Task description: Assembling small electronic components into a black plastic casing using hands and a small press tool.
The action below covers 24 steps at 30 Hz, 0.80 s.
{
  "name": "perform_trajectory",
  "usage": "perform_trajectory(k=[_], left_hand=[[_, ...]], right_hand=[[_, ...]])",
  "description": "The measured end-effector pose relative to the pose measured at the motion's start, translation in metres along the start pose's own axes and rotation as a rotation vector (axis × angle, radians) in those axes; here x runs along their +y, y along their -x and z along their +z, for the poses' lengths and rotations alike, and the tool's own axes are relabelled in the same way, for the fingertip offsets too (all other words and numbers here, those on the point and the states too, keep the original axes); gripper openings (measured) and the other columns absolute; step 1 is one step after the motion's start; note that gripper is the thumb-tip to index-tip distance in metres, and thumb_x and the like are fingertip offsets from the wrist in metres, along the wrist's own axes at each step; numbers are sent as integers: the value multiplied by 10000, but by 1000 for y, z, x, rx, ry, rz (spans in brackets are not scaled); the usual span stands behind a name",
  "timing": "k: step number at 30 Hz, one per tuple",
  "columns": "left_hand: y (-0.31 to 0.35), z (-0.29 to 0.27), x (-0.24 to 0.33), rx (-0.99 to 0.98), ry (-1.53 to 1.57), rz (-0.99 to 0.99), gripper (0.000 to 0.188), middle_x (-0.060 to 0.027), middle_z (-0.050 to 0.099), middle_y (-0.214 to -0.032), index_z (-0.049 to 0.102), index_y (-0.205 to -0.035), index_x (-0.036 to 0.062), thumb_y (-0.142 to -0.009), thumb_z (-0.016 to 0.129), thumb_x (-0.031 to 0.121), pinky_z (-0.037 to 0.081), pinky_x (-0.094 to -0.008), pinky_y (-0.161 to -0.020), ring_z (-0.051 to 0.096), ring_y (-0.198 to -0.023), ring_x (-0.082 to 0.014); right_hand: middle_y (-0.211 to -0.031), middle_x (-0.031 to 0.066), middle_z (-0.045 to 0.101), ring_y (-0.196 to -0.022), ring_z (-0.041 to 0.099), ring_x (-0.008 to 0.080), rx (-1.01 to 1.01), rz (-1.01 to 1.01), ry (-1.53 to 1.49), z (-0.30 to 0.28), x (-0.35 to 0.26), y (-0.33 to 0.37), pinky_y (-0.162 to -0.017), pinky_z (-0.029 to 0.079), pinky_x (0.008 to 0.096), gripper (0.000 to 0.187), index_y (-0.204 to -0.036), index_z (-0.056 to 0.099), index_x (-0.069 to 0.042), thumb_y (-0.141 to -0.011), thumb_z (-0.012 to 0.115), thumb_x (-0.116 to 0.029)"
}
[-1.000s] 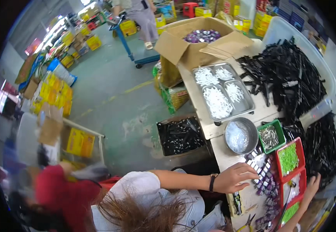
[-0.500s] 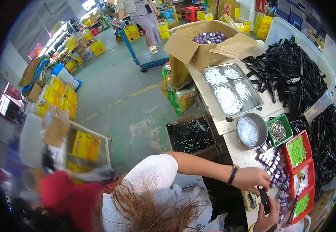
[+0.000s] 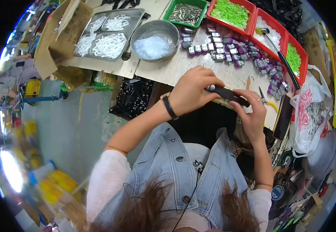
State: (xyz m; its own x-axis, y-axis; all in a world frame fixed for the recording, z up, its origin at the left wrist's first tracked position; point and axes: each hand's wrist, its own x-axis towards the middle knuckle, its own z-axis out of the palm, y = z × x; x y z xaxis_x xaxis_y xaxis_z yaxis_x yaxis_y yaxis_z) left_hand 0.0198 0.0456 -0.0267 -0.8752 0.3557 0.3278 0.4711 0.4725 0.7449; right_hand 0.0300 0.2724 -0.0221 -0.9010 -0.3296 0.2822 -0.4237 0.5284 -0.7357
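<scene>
One black part [image 3: 226, 92], two hands
Below and right of the round metal bowl [image 3: 155, 55], it lies crosswise, long axis dipping rightward, pale tip [image 3: 211, 87] leftward; left hand [image 3: 194, 91] and right hand [image 3: 252, 111] each pinch it, nearly closed (bowl's right: three red trays [image 3: 252, 21], one green tray [image 3: 202, 14]).

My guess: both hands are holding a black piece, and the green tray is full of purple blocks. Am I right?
Nearly! The green tray holds small silver pieces, not purple blocks; the head view shows those lying on the table. Yes, the left hand and right hand both hold the black piece.
</scene>
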Motion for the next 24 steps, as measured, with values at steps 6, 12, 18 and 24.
perform_trajectory(k=[6, 12, 18, 24], left_hand=[[7, 9, -17, 10, 46, -57, 316, -79, 625, -908, 715, -984, 80, -678, 789, 107, 476, -352, -789, 578, -896, -261], [4, 3, -24, -100, 77, -128, 341, -87, 583, -980, 702, -958, 76, -638, 813, 120, 445, -366, -848, 543, -990, -279], [1, -3, -4, -42, -127, 111, 787, -129, 488, -1295, 447, -1369, 122, -695, 796, 334, 331, -492, -1033, 467, -1213, -312], [19, 43, -23, -147, -521, 265, 696, -124, 462, -1401, 403, -1418, 66, -804, 678, 246, 342, -423, -1101, 448, -1285, -281]], right_hand=[[-942, 105, 665, -881, 615, 272, -32, 39, 96, 10, 3, -1, -771, 490, 346, 285, -981, 686, -35, -716, 781, -79], [-938, 92, 633, -882, 577, 270, -33, 43, 104, 14, 6, -1, -764, 467, 353, 324, -971, 685, -35, -669, 801, -52], [-981, 121, 588, -931, 545, 284, -191, 16, 82, 5, 15, -8, -836, 458, 368, 461, -1082, 664, -61, -656, 830, -124], [-1064, 236, 577, -999, 543, 412, 208, 16, 966, -91, 59, -101, -866, 429, 476, 519, -1214, 482, 29, -758, 684, -113]])
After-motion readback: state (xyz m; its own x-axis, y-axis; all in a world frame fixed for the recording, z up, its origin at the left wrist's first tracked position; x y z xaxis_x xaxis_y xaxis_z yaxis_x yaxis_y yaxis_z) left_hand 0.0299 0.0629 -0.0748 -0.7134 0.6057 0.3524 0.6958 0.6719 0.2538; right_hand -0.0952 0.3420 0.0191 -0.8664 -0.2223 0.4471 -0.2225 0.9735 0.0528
